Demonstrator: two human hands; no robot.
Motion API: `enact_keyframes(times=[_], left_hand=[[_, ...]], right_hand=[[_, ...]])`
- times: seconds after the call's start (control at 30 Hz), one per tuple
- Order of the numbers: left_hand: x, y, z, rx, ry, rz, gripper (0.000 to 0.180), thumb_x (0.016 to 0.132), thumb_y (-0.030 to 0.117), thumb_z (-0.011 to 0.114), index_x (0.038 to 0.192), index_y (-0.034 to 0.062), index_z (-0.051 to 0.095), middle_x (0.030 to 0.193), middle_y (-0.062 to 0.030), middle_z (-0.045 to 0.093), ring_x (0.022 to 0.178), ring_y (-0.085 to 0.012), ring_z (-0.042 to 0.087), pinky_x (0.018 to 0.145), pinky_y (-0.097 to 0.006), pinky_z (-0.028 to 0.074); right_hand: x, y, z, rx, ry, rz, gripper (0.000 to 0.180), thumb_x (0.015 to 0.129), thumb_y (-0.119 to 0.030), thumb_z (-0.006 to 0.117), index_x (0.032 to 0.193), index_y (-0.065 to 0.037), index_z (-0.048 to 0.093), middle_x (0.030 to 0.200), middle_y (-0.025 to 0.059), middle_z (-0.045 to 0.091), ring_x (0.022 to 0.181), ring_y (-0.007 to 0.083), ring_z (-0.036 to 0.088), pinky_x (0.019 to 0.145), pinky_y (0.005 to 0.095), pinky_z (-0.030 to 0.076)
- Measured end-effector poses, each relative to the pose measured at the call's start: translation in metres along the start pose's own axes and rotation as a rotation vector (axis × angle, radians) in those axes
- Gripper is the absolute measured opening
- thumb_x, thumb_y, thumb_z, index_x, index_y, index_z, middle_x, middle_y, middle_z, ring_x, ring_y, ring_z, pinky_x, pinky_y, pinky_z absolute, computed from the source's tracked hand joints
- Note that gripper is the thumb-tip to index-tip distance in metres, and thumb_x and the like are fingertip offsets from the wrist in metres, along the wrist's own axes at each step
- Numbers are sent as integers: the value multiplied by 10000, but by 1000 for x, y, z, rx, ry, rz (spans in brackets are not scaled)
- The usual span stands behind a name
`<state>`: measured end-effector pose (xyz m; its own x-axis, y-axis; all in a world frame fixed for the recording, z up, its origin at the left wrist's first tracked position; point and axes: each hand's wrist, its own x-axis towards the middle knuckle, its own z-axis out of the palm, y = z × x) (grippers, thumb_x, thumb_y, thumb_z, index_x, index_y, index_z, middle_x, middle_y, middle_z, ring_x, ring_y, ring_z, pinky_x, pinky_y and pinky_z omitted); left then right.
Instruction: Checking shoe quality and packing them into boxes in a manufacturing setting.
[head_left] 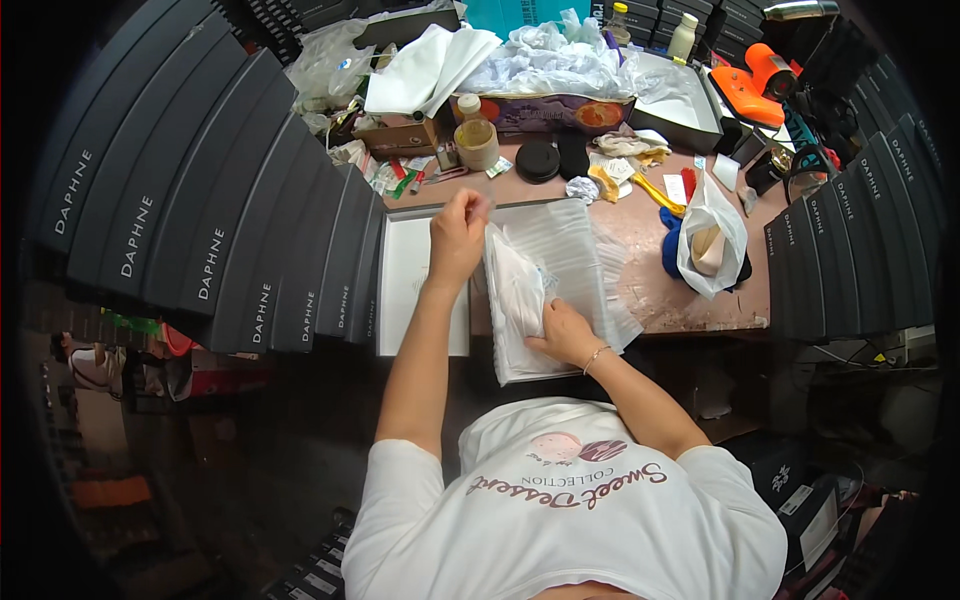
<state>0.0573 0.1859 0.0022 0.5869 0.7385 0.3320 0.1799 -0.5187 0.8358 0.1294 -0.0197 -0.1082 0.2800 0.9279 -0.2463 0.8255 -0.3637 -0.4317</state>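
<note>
An open shoe box (pixel 514 378) lined with thin white tissue paper (pixel 560 225) sits before me at the table's front edge. In it lies a pale bundle (pixel 519 290) wrapped in white, its contents hidden. My right hand (pixel 568 334) grips the lower right side of this bundle, fingers partly hidden by the wrapping. Raised over the right edge of the white-lined box lid (pixel 415 290), my left hand (pixel 459 238) is closed in a pinch. Something thin and blurred shows at its fingertips, too unclear to name.
Tall stacks of dark shoe boxes flank the table, left (pixel 215 200) and right (pixel 850 230). A pale shoe in a white bag (pixel 712 240) lies to the right. Behind are a glue jar (pixel 476 145), a yellow-handled brush (pixel 660 196), a crumpled-paper carton (pixel 540 113) and an orange heat gun (pixel 755 88).
</note>
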Motion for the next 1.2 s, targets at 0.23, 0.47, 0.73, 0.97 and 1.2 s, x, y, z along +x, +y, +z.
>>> enact_keyframes(times=[0.23, 0.47, 0.73, 0.97, 1.2], left_hand=[[-87, 6, 29, -178, -319, 84, 158, 857, 71, 617, 1000, 3, 613, 867, -94, 650, 750, -160, 621, 671, -291, 496], [-156, 5, -32, -68, -336, -376, 296, 898, 264, 624, 975, -22, 617, 861, -132, 654, 663, -179, 643, 634, -307, 511], [-265, -95, 6, -1044, -210, -1383, 345, 932, 398, 571, 986, 60, 614, 815, -68, 592, 690, -152, 565, 577, -282, 473], [-246, -46, 8, -888, 160, -829, 128, 924, 149, 575, 817, 89, 542, 745, -19, 538, 643, -138, 515, 576, -261, 440], [-208, 21, -7, -43, 10, 213, 139, 772, 36, 713, 816, 28, 581, 1247, -253, 564, 1097, -349, 603, 912, -354, 479]], right_hand=[[-12, -17, -68, 1240, 206, 97, 442, 889, -180, 650, 1235, 39, 483, 1068, 210, 592, 921, 227, 653, 733, 331, 550], [43, 14, -76, 568, 563, -151, 550, 883, -145, 649, 1348, 20, 406, 1064, 185, 623, 872, 262, 673, 739, 313, 562], [-6, -4, -4, 81, -36, -41, 553, 785, -429, 698, 1062, 7, 501, 894, 249, 640, 828, 419, 629, 720, 467, 502], [-4, 16, -14, 241, -12, -37, 478, 767, -354, 709, 998, 24, 530, 860, 257, 640, 837, 423, 625, 720, 479, 483], [-7, 6, -20, 431, 55, -97, 414, 762, -288, 698, 967, 46, 566, 883, 280, 629, 867, 435, 609, 759, 458, 480]])
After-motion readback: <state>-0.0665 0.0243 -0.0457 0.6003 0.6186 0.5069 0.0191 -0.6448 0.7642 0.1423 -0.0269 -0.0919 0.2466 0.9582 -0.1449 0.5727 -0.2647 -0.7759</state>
